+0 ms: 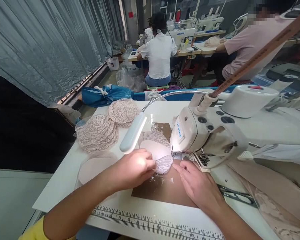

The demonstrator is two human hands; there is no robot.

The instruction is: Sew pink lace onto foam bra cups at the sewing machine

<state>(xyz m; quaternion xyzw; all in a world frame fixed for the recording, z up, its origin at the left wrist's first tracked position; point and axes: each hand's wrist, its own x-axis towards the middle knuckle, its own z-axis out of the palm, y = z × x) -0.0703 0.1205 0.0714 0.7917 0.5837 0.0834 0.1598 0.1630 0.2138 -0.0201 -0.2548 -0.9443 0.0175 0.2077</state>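
A pale bra cup (157, 150) with lace over part of it lies at the needle area of the white sewing machine (190, 130). My left hand (137, 166) is closed on the cup's near left edge, thumb and fingers pinched together. On the brown board (162, 191), close to the presser foot, my right hand (196, 181) rests with its fingers stretched out, fingertips by the cup's right edge. Whether those fingertips touch the cup is hard to see. Lace (153, 136) spreads along the cup's far side. The needle itself is hidden behind the machine head.
Lace piles (97, 133) and pale cup pieces (96, 168) lie at left. A lamp (133, 133) hangs over the cup. Thread snips (237, 195) and beige fabric (272, 190) lie at right. A ruler strip (155, 223) runs along the front edge. Two people sit at machines beyond.
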